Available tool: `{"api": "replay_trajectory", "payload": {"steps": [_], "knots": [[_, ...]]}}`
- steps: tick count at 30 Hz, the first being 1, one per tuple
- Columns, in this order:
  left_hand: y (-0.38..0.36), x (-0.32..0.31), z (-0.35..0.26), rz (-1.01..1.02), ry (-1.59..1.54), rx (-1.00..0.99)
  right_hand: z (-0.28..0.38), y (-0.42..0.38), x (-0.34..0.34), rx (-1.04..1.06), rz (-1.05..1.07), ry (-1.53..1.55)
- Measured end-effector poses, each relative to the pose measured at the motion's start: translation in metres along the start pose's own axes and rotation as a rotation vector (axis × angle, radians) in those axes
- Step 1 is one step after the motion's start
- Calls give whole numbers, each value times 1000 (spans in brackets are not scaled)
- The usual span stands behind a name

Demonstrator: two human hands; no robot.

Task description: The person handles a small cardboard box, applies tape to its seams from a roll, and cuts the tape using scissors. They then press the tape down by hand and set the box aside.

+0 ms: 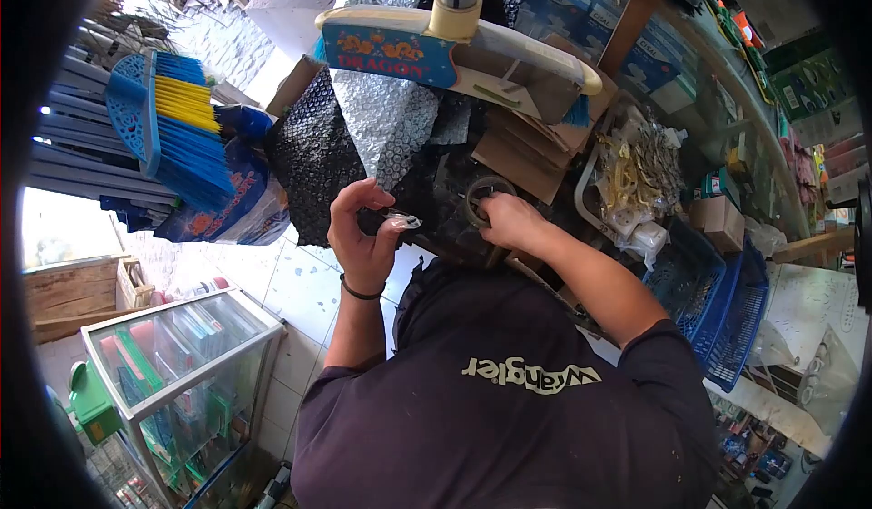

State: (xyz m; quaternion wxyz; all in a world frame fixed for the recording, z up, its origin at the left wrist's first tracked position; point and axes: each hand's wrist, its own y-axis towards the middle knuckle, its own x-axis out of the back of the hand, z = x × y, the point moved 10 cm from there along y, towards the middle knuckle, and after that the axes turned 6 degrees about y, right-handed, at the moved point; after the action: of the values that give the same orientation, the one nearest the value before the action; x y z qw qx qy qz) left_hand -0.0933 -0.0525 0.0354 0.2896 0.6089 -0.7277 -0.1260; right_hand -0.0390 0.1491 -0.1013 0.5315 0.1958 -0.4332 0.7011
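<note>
My left hand [357, 237] is raised, its fingers curled in a pinch. A small clear plastic piece with something dark in it [405, 222] sits at its thumb and fingertips; I cannot make out what is inside. To the right, my right hand [518, 222] has its fingers closed on the near rim of a roll of tape [472, 202]. The roll is partly covered by the hand. Black bubble wrap [313, 146] and silvery bubble wrap [386, 118] lie just beyond both hands.
A Dragon broom head [391, 53] hangs over the work area. More brooms [150, 118] stand at left. A glass case [186, 345] is at lower left. Cardboard pieces [518, 159], a tray of small goods [586, 177] and blue baskets [727, 318] are at right.
</note>
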Motion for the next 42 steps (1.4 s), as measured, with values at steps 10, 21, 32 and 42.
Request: {"api": "replay_trajectory", "payload": {"steps": [10, 21, 32, 42], "knots": [[-4, -20, -49, -145, 140, -562, 43, -70, 26, -64, 122, 1448], [2, -60, -94, -68, 262, -805, 59, -123, 46, 19, -166, 1692], [12, -94, -80, 142, 355, -647, 30, -180, 90, 291, -673, 1720], [-17, -167, -99, 775, -340, 157, 2, -205, 70, 61, -890, 1519]]}}
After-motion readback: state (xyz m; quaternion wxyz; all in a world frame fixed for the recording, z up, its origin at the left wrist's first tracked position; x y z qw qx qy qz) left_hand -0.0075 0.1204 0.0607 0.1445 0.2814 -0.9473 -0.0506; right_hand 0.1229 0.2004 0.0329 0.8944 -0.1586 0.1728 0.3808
